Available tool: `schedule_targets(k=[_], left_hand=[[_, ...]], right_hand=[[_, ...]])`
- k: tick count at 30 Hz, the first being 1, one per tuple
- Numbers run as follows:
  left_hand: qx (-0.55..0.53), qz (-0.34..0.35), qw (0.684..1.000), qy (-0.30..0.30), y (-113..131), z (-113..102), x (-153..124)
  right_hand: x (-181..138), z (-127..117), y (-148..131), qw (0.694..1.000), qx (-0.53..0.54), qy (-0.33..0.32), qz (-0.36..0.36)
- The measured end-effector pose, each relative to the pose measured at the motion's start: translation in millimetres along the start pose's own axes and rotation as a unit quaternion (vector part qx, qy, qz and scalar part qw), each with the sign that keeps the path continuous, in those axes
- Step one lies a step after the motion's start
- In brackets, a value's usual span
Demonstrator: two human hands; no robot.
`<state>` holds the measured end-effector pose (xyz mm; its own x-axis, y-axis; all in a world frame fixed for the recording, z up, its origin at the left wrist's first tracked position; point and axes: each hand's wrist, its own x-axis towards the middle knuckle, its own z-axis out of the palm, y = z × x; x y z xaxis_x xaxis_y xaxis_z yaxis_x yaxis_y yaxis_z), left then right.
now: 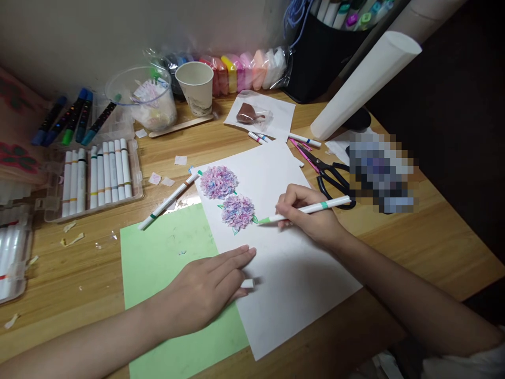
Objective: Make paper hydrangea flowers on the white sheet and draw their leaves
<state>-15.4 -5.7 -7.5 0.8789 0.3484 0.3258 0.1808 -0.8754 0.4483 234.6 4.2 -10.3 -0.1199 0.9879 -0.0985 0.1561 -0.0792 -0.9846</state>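
My right hand (305, 213) is closed round a white marker with a green tip (303, 210), whose point touches the white paper (288, 273) just right of the lower of two pink-purple paper flowers (238, 211). The upper flower (218, 181) lies above it. My left hand (209, 287) lies flat with fingers stretched out on the paper's left edge, over a green sheet (158, 263). A small white marker cap (248, 283) sits under its fingers.
Another marker (169, 200) lies left of the flowers. A clear tray of markers (97, 179), a plastic cup (145, 100), a paper cup (196, 87), clay packs (236, 71), black scissors (333, 176), a rolled paper (365, 81) and a pen holder (319, 52) surround the sheet.
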Motion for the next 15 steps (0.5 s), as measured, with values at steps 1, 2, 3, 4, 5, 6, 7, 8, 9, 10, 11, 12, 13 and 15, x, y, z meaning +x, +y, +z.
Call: schedule_targets(k=[1, 2, 3, 4, 5, 6, 7, 8, 9, 10, 11, 12, 13, 15], left_hand=[[0.0, 0.0, 1.0, -0.001, 0.0, 0.2, -0.2], [0.0, 0.0, 1.0, -0.003, -0.1, 0.5, -0.5], [-0.001, 0.0, 1.0, -0.004, -0.1, 1.0, -0.9], [-0.002, 0.0, 1.0, -0.005, -0.2, 1.5, -1.4], [-0.003, -0.001, 1.0, -0.003, -0.2, 2.2, -1.9], [-0.003, -0.003, 1.0, 0.001, -0.1, 2.8, -2.4], [-0.003, -0.004, 1.0, 0.004, -0.1, 3.4, -2.9], [-0.002, -0.006, 1.0, 0.005, 0.1, 3.8, -3.2], [0.0, -0.007, 1.0, 0.005, 0.2, 4.0, -3.3], [0.002, -0.006, 1.0, 0.004, 0.4, 3.9, -3.3], [0.004, -0.004, 1.0, 0.002, 0.5, 3.7, -3.1], [0.006, -0.002, 1.0, -0.001, 0.7, 3.3, -2.8], [0.007, 0.001, 1.0, -0.002, 0.9, 2.8, -2.4], [0.008, 0.004, 1.0, -0.005, 1.1, 1.7, -1.5]], right_hand=[[-2.5, 2.2, -0.9, 1.0, 0.012, -0.009, 0.005], [-5.1, 5.0, -2.0, 1.0, 0.013, -0.022, 0.012], [-7.7, 8.2, -3.3, 0.999, 0.003, -0.035, 0.017], [-10.0, 11.4, -4.5, 0.999, -0.015, -0.047, 0.016], [-12.0, 14.5, -5.3, 0.997, -0.037, -0.06, 0.01], [-13.6, 17.1, -5.6, 0.996, -0.059, -0.071, 0.001], [-14.7, 19.3, -5.5, 0.994, -0.079, -0.081, -0.009], [-15.5, 20.8, -4.9, 0.991, -0.094, -0.088, -0.02], [-16.0, 22.0, -4.1, 0.99, -0.106, -0.091, -0.027], [-16.2, 22.8, -3.2, 0.989, -0.115, -0.089, -0.031], [-16.3, 23.4, -2.3, 0.989, -0.119, -0.084, -0.032], [-16.2, 24.0, -1.6, 0.989, -0.12, -0.079, -0.032], [-15.9, 24.6, -1.1, 0.99, -0.118, -0.073, -0.032], [-14.8, 25.9, -0.7, 0.991, -0.112, -0.064, -0.031]])
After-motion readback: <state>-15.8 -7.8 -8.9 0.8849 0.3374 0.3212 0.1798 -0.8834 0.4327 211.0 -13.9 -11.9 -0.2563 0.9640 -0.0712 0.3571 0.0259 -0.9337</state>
